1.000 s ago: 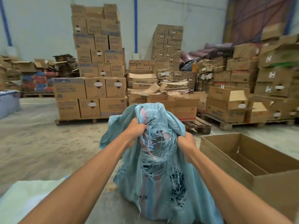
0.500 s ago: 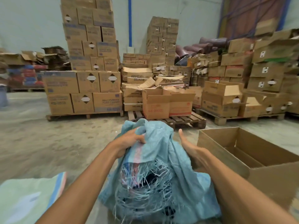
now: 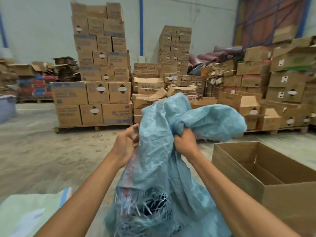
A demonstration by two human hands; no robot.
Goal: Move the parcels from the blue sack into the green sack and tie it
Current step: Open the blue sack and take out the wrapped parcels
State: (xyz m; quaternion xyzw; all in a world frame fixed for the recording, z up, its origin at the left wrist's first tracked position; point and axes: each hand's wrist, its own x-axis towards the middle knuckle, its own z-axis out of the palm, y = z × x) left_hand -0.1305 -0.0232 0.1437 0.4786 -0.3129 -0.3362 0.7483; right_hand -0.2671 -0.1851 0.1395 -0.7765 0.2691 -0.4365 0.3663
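Holding the blue sack upright on the floor, long axis vertical, top flopped over to the right, frayed hole facing the camera. Left hand curled round its left edge, right hand clenched on bunched cloth; half a second ago lying open against it, top lower. Readable on boxes behind: "WIPER BLADE", "MULTIPURPOSE FOAM CLEANER".

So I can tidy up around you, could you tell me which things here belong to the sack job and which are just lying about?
Job: blue sack, gripped by left hand and right hand; green sack.
Lying about: open cardboard box; stacked cartons.
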